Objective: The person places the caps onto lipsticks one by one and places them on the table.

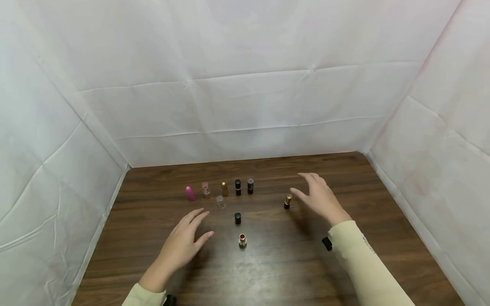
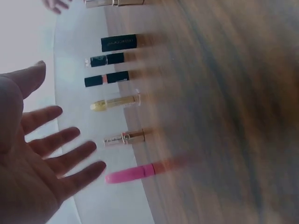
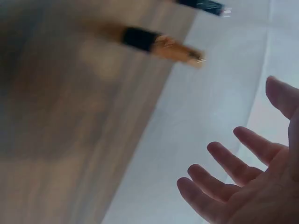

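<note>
My left hand [image 1: 183,243] hovers above the table's left half, fingers apart and holding nothing. Right of its thumb stands an uncapped red lipstick [image 1: 243,241], with a short black cap [image 1: 237,218] behind it. Beyond my left fingertips are a clear cap [image 1: 220,202] and a bright pink tube [image 1: 190,193], which also shows upright in the left wrist view. My right hand [image 1: 320,199] is spread in the air, likewise holding nothing. Just left of its thumb stands a black-and-gold lipstick tube [image 1: 288,201], blurred in the right wrist view.
Along the back stand a rose-gold lipstick with a clear top [image 1: 206,190], a gold tube [image 1: 224,189], a black lipstick [image 1: 238,187] and a black one with a clear top [image 1: 250,186]. White cloth [image 1: 245,106] walls in the dark wooden table [image 1: 275,272] behind and at both sides.
</note>
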Demonstrator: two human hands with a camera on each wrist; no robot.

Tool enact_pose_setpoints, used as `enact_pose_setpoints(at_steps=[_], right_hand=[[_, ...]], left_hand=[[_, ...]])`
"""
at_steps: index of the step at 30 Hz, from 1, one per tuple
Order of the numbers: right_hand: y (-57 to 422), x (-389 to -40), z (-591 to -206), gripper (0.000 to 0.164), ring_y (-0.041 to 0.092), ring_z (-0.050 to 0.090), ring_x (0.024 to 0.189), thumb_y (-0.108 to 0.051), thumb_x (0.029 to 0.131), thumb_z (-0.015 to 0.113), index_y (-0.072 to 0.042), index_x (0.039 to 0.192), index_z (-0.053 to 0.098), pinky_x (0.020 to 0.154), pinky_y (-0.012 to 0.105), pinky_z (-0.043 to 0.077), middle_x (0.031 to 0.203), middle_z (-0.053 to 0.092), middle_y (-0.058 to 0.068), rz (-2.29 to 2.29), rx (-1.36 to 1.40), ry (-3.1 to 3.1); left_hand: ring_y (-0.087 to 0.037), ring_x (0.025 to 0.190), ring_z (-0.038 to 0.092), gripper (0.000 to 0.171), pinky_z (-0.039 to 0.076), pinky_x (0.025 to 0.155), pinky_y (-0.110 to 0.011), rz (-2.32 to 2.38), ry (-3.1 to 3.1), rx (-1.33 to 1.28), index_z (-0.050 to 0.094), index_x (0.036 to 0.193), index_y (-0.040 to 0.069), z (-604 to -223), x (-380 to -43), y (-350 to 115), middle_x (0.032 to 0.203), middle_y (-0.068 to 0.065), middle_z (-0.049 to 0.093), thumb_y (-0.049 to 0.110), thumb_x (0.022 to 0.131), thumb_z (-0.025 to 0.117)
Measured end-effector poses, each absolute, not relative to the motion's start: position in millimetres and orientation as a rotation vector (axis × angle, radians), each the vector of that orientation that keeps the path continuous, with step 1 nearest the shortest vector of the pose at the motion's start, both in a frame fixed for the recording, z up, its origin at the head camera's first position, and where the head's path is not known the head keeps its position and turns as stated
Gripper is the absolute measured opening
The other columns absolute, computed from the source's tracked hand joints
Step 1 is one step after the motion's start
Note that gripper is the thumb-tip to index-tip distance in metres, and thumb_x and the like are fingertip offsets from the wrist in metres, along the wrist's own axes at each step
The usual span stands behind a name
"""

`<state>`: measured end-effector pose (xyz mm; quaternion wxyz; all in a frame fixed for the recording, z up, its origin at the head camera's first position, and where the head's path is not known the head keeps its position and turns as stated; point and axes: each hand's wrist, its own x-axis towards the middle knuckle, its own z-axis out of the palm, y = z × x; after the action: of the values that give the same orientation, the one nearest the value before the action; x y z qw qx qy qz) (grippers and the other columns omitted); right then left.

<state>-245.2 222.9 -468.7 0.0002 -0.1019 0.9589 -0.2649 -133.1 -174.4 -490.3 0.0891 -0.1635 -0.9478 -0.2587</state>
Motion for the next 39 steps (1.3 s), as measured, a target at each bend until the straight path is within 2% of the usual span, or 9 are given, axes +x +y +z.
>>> enact_pose_setpoints(at_steps=[5, 8, 14, 19, 26, 34, 39], right_hand=[[233, -237, -491, 0.076, 0.054, 0.039, 0.145, -0.038, 0.101, 0.076, -0.003, 0.16, 0.044, 0.114, 0.074, 0.036, 0.158, 0.045, 0.028, -0.764, -0.325, 3.007], [232, -234, -501, 0.08, 0.054, 0.041, 0.144, -0.034, 0.096, 0.083, -0.003, 0.159, 0.044, 0.114, 0.074, 0.038, 0.157, 0.046, 0.028, -0.746, -0.33, 3.001], [225, -229, -516, 0.083, 0.053, 0.044, 0.142, -0.029, 0.092, 0.087, -0.004, 0.159, 0.045, 0.113, 0.072, 0.04, 0.155, 0.048, 0.027, -0.739, -0.311, 2.974], [221, -229, -523, 0.084, 0.052, 0.044, 0.142, -0.025, 0.09, 0.089, -0.005, 0.158, 0.046, 0.112, 0.071, 0.041, 0.155, 0.048, 0.026, -0.744, -0.311, 2.958], [222, -230, -523, 0.084, 0.053, 0.045, 0.142, -0.025, 0.09, 0.089, -0.006, 0.16, 0.045, 0.111, 0.071, 0.043, 0.155, 0.049, 0.027, -0.738, -0.304, 2.95], [227, -235, -526, 0.083, 0.053, 0.045, 0.142, -0.025, 0.092, 0.087, -0.006, 0.161, 0.044, 0.111, 0.07, 0.044, 0.155, 0.048, 0.028, -0.717, -0.307, 2.937], [229, -245, -533, 0.081, 0.052, 0.043, 0.144, -0.026, 0.093, 0.086, -0.007, 0.16, 0.046, 0.113, 0.07, 0.043, 0.157, 0.047, 0.028, -0.708, -0.308, 2.911]], left_hand=[[-0.028, 0.113, 0.072, 0.042, 0.061, 0.095, -0.048, -0.792, -2.751, -0.634, 0.073, 0.129, 0.005, -490, -158, -156, 0.129, -0.008, 0.07, 0.008, 0.09, 0.087], [-0.025, 0.103, 0.073, 0.039, 0.063, 0.089, -0.044, -0.755, -2.76, -0.723, 0.074, 0.126, 0.005, -493, -176, -139, 0.124, -0.007, 0.07, 0.008, 0.09, 0.087], [-0.028, 0.098, 0.072, 0.045, 0.064, 0.083, -0.044, -0.564, -2.805, -0.897, 0.07, 0.135, 0.004, -511, -201, -117, 0.13, -0.016, 0.064, 0.014, 0.093, 0.085], [-0.024, 0.096, 0.072, 0.044, 0.064, 0.082, -0.041, -0.523, -2.844, -0.933, 0.072, 0.134, 0.008, -525, -210, -114, 0.128, -0.011, 0.065, 0.013, 0.093, 0.086], [-0.024, 0.096, 0.074, 0.02, 0.064, 0.084, -0.041, -0.566, -2.794, -0.909, 0.078, 0.111, 0.005, -537, -210, -116, 0.104, -0.006, 0.073, 0.006, 0.092, 0.084], [-0.025, 0.094, 0.075, 0.022, 0.064, 0.085, -0.041, -0.75, -2.655, -0.703, 0.078, 0.104, 0.003, -527, -191, -135, 0.101, -0.007, 0.076, -0.003, 0.085, 0.088], [-0.021, 0.086, 0.074, 0.025, 0.064, 0.074, -0.035, -0.899, -2.562, -0.603, 0.078, 0.099, 0.003, -510, -175, -153, 0.099, -0.006, 0.076, -0.009, 0.081, 0.088]])
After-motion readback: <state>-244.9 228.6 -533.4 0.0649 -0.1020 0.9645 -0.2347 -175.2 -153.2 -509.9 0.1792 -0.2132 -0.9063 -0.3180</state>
